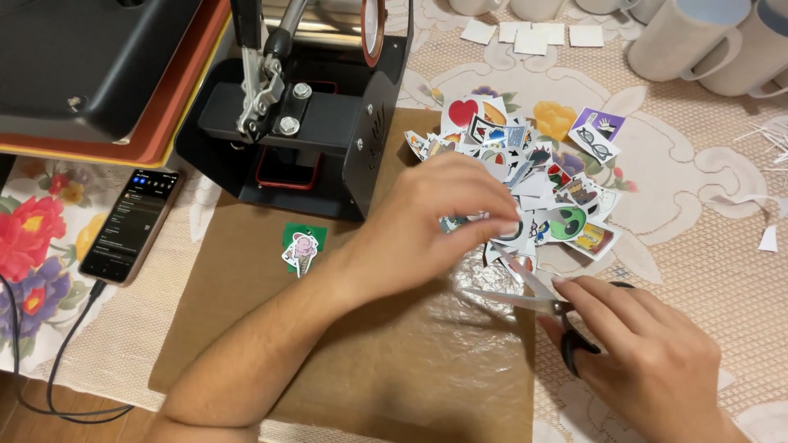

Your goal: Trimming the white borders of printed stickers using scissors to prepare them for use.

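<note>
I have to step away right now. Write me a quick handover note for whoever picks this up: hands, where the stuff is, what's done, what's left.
Left hand: pinching a small paper cutout at the near edge of the sticker pile.
Right hand: holding black-handled scissors, blades open and pointing toward that cutout.
Where things are: the pile lies by the black press; one ice-cream sticker lies apart on the brown mat; white mugs stand at the far right; a phone lies left, plugged in.
Done: many stickers look cut out; paper slivers lie to the right.
Left: the held piece looks untrimmed; I cannot tell how many more need cutting.
</note>
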